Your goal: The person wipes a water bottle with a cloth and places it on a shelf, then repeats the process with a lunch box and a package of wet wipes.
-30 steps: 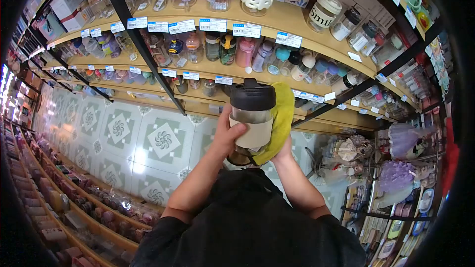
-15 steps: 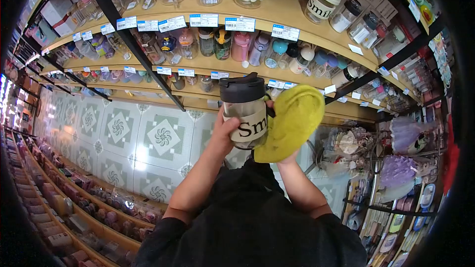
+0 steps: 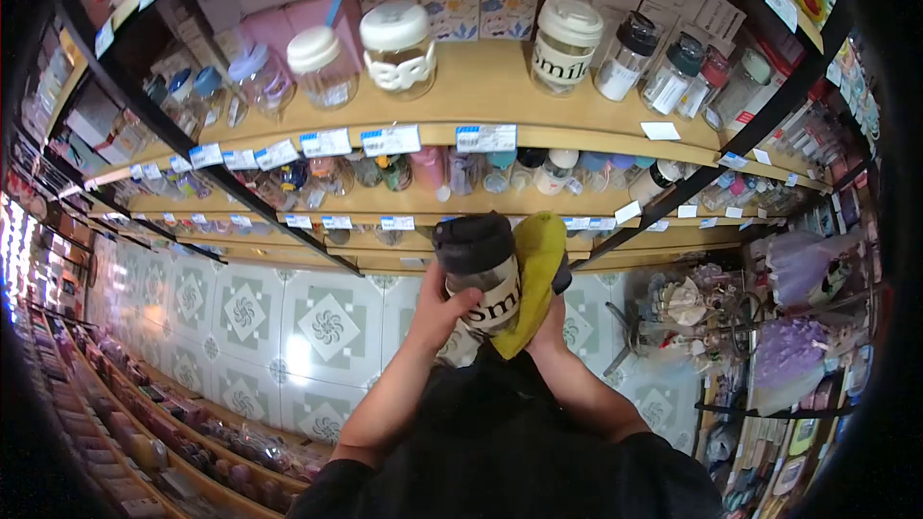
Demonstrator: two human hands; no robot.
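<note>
A clear cup with a black lid and a cream "Smile"-style band point(image 3: 493, 294) is upright, slightly tilted, in front of my chest. My left hand point(image 3: 441, 311) is wrapped round its left side, with the thumb across the band. A yellow-green cloth point(image 3: 540, 269) lies against the cup's right side. My right hand point(image 3: 550, 327) is closed on the cloth from behind and below; most of its fingers are hidden. Something dark shows just right of the cloth, too little of it to name.
Ahead, a wooden shelf point(image 3: 461, 115) holds a white-lidded cup with a similar band point(image 3: 567, 46), a white-lidded cup with a white sleeve point(image 3: 398, 50) and other bottles. Lower shelves hold more bottles. Purple dresses point(image 3: 793, 351) hang at right. Goods shelves point(image 3: 183, 423) stand at lower left.
The view has tilted up, showing more of the upper shelf. The cloth has turned narrower and folded closer against the cup, which my left hand still holds.
</note>
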